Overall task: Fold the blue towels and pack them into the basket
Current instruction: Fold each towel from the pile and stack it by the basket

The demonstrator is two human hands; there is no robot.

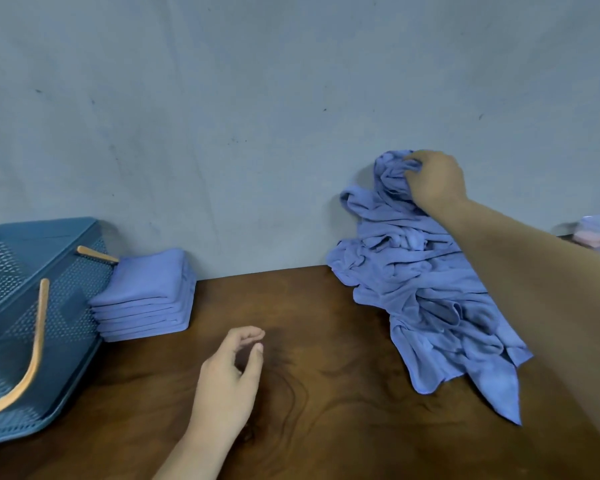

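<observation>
While the right hand (435, 180) grips the top of the crumpled towel heap (426, 289) at the wall, right side of the counter (326, 393), the left hand (231, 372) hovers mid-counter, loosely curled, holding nothing. Folded stack (146, 296) touches the basket (32, 306), far left.

Bare table (326, 393) lies open between folded stack (146, 296) and crumpled pile (423, 289). Wall (257, 133) blocks the rear (basket (66, 271) crowds the left edge).

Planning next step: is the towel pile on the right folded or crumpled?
Crumpled: the towel pile is a wrinkled heap; the right hand grips its top.
</observation>
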